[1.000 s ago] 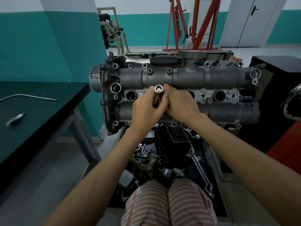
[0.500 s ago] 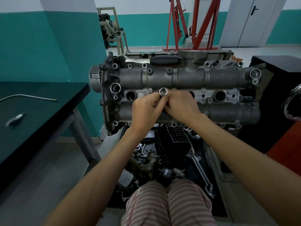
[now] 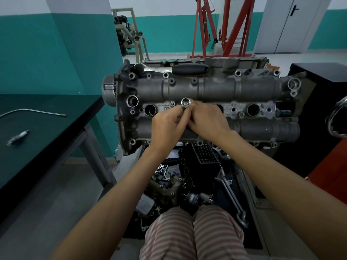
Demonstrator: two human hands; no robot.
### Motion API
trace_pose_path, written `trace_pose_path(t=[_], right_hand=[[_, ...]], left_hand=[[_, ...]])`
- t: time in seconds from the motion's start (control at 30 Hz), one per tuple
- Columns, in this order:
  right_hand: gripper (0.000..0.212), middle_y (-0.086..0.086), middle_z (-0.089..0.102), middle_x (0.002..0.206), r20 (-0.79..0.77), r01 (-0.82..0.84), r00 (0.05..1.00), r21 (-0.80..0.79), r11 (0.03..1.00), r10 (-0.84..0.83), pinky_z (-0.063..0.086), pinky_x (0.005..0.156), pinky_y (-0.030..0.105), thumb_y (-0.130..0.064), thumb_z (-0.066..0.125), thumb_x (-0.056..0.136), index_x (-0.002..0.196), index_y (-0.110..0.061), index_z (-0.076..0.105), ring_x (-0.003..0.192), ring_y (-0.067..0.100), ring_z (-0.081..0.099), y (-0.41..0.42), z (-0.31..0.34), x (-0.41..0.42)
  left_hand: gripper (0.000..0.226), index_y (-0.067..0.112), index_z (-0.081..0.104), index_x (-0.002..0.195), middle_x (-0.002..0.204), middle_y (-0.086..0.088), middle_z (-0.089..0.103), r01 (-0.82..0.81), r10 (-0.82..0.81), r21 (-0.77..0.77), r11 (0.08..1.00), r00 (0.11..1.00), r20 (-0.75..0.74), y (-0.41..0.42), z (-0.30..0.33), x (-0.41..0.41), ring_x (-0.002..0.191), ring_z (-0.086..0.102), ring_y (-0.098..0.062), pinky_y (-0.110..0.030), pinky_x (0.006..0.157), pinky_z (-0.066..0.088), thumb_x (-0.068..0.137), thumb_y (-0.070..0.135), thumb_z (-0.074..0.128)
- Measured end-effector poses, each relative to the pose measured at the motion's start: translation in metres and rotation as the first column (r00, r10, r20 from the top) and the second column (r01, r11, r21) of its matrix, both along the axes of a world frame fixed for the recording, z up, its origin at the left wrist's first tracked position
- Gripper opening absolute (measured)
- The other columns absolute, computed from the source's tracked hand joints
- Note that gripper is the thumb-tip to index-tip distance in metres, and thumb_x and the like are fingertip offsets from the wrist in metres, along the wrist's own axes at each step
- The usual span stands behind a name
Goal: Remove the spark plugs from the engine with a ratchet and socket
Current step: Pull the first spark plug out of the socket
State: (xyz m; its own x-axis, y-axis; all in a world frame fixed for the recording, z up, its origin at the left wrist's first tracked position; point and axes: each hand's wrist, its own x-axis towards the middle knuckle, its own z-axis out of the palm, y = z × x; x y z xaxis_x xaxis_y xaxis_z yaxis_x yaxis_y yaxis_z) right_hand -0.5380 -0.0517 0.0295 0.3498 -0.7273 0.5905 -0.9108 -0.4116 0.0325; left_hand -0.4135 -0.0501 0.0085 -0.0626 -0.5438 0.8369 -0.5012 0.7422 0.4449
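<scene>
**Two hands on one socket at the cylinder head**

Over the middle of the engine (image 3: 206, 102), both hands meet round a single silver socket (image 3: 185, 103), whose open end faces the camera while its lower length is hidden by the fingers. The left hand (image 3: 167, 126) has its fingers curled about the socket's shaft; the right hand (image 3: 206, 121) closes in from the other side, its fingertips pressed to the same tool, though exactly how they grip is covered by the knuckles. Whether a plug sits inside the socket cannot be told.

Three open plug wells show along the head (a fourth would lie beneath the hands, out of sight). One ratchet (image 3: 189, 69) with a black handle lies on the engine's far edge.

One spark plug (image 3: 17, 137) lies on the dark table (image 3: 56, 132) at left, well apart from one thin bent metal rod (image 3: 33, 111). Below the engine lies a dim clutter of parts, hard to sort. Teal-and-white walls, a red hoist frame (image 3: 225, 27) and a white door (image 3: 289, 23) stand behind.
</scene>
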Motion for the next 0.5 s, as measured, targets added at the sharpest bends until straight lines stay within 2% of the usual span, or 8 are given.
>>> trace_pose_path(t=[0.13,0.3,0.4,0.5], right_hand=[[0.032,0.010,0.064,0.100,-0.008,-0.004,1.000,0.011,1.000,0.004,0.037,0.060,0.034,-0.034,0.039,0.093,0.105,-0.007,0.051,0.086,0.031,0.061,-0.0003,0.0000,-0.0005],[0.032,0.010,0.057,0.100,-0.009,-0.023,1.000,0.028,0.999,0.024,0.036,0.058,0.035,-0.034,0.036,0.095,0.103,-0.006,0.047,0.080,0.032,0.059,0.0014,0.0003,0.0003],[0.032,0.010,0.056,0.101,-0.007,-0.022,1.000,0.027,0.999,0.022,0.037,0.057,0.036,-0.034,0.035,0.095,0.104,-0.005,0.046,0.079,0.033,0.058,0.0018,0.0008,0.0003],[0.032,0.010,0.057,0.100,-0.010,-0.017,1.000,0.017,1.000,0.017,0.032,0.056,0.033,-0.035,0.037,0.094,0.103,-0.005,0.045,0.082,0.032,0.058,0.0013,-0.0003,-0.0005]], left_hand=[[0.040,0.011,0.037,0.057,0.047,0.003,0.031,-0.024,0.024,0.022,0.999,1.000,0.003,0.0018,0.0001,0.0008,0.044,0.027,-0.014,-0.029,0.043,0.026,0.090,0.018,0.058],[0.034,-0.001,0.048,0.073,0.053,-0.006,0.043,-0.006,0.007,0.065,0.998,1.000,-0.027,0.0063,0.0011,0.0008,0.045,0.039,-0.017,-0.035,0.044,0.036,0.091,0.027,0.048],[0.030,-0.003,0.049,0.076,0.056,-0.009,0.046,0.011,-0.008,0.070,0.997,0.999,-0.034,0.0072,0.0017,0.0002,0.047,0.042,-0.019,-0.038,0.045,0.039,0.091,0.024,0.047],[0.026,-0.001,0.048,0.077,0.056,-0.009,0.045,-0.011,0.016,0.096,0.995,0.999,-0.046,0.0066,0.0010,-0.0010,0.049,0.041,-0.020,-0.035,0.048,0.037,0.089,0.021,0.048]])
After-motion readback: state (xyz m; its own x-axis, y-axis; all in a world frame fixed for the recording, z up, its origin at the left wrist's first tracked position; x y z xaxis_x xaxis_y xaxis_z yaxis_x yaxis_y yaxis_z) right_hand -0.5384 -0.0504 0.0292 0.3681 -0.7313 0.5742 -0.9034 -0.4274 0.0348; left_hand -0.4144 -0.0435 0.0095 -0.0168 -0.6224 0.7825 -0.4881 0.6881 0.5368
